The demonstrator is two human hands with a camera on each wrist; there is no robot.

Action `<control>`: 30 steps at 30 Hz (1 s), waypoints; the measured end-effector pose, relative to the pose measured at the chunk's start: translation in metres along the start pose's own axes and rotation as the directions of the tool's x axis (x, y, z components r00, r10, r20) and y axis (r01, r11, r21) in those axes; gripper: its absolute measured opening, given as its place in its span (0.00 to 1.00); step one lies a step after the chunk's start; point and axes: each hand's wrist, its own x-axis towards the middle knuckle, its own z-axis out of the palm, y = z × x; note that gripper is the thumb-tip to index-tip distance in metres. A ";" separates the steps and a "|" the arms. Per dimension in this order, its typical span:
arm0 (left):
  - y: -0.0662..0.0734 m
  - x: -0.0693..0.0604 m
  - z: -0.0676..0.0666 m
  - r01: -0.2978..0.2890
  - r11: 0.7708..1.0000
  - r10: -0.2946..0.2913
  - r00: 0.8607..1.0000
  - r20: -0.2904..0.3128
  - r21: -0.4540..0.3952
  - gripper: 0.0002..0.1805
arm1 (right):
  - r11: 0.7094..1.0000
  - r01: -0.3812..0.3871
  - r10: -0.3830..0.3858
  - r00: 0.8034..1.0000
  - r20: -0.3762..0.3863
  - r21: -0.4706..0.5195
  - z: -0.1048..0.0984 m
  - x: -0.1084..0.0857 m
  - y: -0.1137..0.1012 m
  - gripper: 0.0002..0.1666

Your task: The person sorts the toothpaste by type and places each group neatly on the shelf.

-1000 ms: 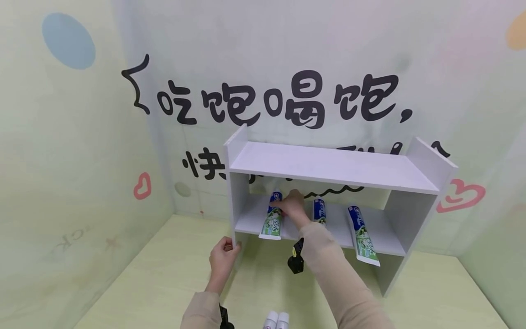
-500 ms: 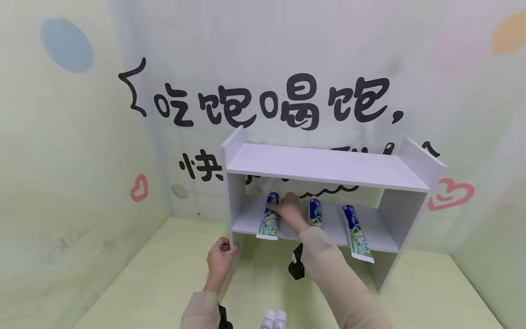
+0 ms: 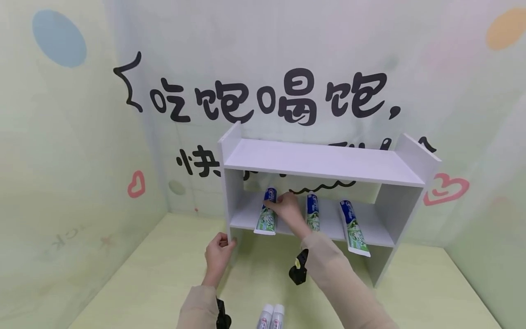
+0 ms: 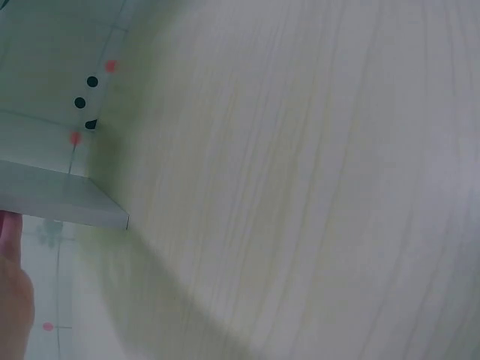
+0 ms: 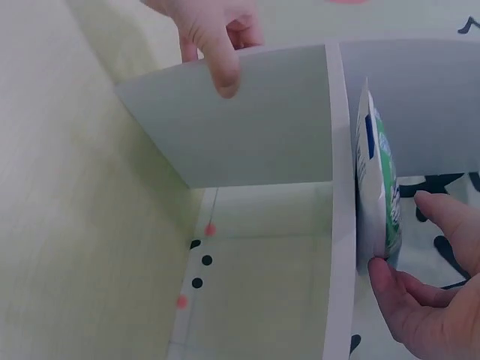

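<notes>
A blue-and-green tube (image 3: 266, 223) lies on the middle board of the white shelf (image 3: 324, 160), just under the right hand (image 3: 289, 211) and above and to the right of the left hand (image 3: 218, 256); its flat end points toward the person and reaches the board's front edge. In the right wrist view, one fingertip of the right hand touches the tube while another digit stands slightly off it, so whether the hand grips it I cannot tell. The left hand pinches the shelf's side panel (image 5: 247, 120), thumb on the inner face, fingers on the outer. Just right of the right hand lies a second tube (image 3: 312, 212), and farther right a third tube (image 3: 354, 227), whose flat end juts past the board's edge. Nearer the person than both hands, between the forearms, two pale tubes (image 3: 264, 321) with white caps sit side by side on the light wood table (image 3: 144, 274). Beyond the hands, black writing (image 3: 302, 97) marks the wall (image 3: 349, 36).
</notes>
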 end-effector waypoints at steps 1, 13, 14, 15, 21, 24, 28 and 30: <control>0.000 0.001 0.000 -0.005 1.000 0.005 1.000 -0.003 0.002 0.07 | 1.000 0.001 -0.001 1.000 -0.002 0.002 -0.001 -0.002 -0.001 0.22; -0.002 0.003 -0.001 -0.003 1.000 0.003 1.000 -0.002 0.004 0.08 | 0.990 -0.042 0.038 0.999 0.033 0.132 -0.009 -0.036 -0.004 0.33; -0.002 0.003 -0.001 0.001 1.000 -0.001 1.000 0.003 0.001 0.08 | 0.990 -0.039 0.035 0.999 0.030 0.137 -0.009 -0.039 -0.003 0.32; -0.003 0.002 -0.001 0.005 1.000 -0.005 1.000 0.005 0.000 0.08 | 0.989 -0.032 0.028 0.999 0.029 0.143 -0.008 -0.042 -0.002 0.32; -0.004 0.004 0.001 0.021 1.000 -0.021 1.000 0.007 0.007 0.08 | 0.982 -0.006 0.003 1.000 0.014 0.187 -0.009 -0.058 0.004 0.29; -0.004 0.003 0.000 0.021 1.000 -0.021 1.000 0.003 0.012 0.08 | 0.976 -0.009 0.007 1.000 0.008 0.216 -0.008 -0.067 0.008 0.28; -0.004 0.002 0.000 0.015 1.000 -0.015 1.000 0.002 0.012 0.08 | 0.965 0.006 -0.008 1.000 0.004 0.264 -0.008 -0.079 0.013 0.27; -0.004 0.002 0.000 0.016 1.000 -0.016 1.000 0.005 0.011 0.08 | 0.962 0.007 -0.009 1.000 0.004 0.272 -0.009 -0.085 0.017 0.26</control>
